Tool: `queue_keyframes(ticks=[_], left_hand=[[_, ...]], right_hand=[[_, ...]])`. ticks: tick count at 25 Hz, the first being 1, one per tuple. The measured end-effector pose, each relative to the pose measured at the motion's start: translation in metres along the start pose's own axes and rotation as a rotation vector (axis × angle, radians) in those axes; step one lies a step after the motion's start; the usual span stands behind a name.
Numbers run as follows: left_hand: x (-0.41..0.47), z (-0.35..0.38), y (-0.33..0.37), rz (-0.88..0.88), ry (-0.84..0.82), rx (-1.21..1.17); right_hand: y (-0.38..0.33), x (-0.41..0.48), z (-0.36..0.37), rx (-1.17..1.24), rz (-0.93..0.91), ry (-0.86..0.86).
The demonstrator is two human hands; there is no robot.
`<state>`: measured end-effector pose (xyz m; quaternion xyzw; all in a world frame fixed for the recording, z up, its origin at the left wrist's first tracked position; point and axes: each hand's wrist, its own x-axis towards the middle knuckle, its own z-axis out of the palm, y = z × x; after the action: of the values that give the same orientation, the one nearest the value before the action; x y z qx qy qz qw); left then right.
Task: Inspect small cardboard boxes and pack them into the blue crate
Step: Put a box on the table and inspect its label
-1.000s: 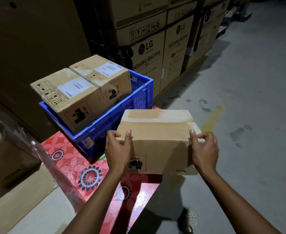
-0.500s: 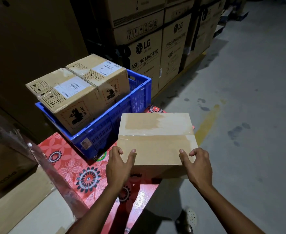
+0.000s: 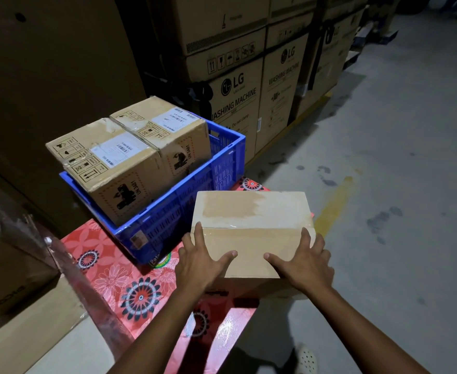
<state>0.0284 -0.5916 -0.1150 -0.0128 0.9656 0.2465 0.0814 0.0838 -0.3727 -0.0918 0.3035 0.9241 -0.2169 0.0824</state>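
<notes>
A plain small cardboard box (image 3: 251, 220), taped along its top seam, is in front of me over the red flowered surface (image 3: 119, 276), to the right of the blue crate (image 3: 184, 206). My left hand (image 3: 199, 263) lies on its near left top, fingers spread, thumb pointing right. On the near right top rests my right hand (image 3: 303, 261), likewise spread. Both hands hold the box. Two labelled cardboard boxes, one nearer (image 3: 106, 163) and one behind (image 3: 165, 130), stand side by side in the crate, taller than its rim.
Stacked large LG washing machine cartons (image 3: 249, 85) rise behind the crate. A big dark carton wall (image 3: 46, 63) fills the left. More cartons and plastic wrap (image 3: 19, 279) lie at near left. Grey concrete floor (image 3: 397, 184) with a yellow line stretches right. My shoe (image 3: 307, 360) shows below.
The box has tipped so its taped top faces me and its printed front is nearly hidden. Both hands slid from the box's sides onto its near top edge.
</notes>
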Motion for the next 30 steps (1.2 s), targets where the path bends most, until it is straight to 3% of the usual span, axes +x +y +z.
queue_keyframes(ticks=[17,22,30], left_hand=[[0.004,-0.001,0.003,0.011,0.003,0.106],[0.031,-0.006,0.027,0.049,0.086,0.032],[0.083,-0.010,0.071,-0.298,0.058,-0.024]], right_hand=[[-0.004,0.002,-0.004,-0.022,0.026,-0.015],[-0.031,0.036,-0.018,0.040,-0.006,0.074],[-0.060,0.091,-0.017,0.122,0.176,0.049]])
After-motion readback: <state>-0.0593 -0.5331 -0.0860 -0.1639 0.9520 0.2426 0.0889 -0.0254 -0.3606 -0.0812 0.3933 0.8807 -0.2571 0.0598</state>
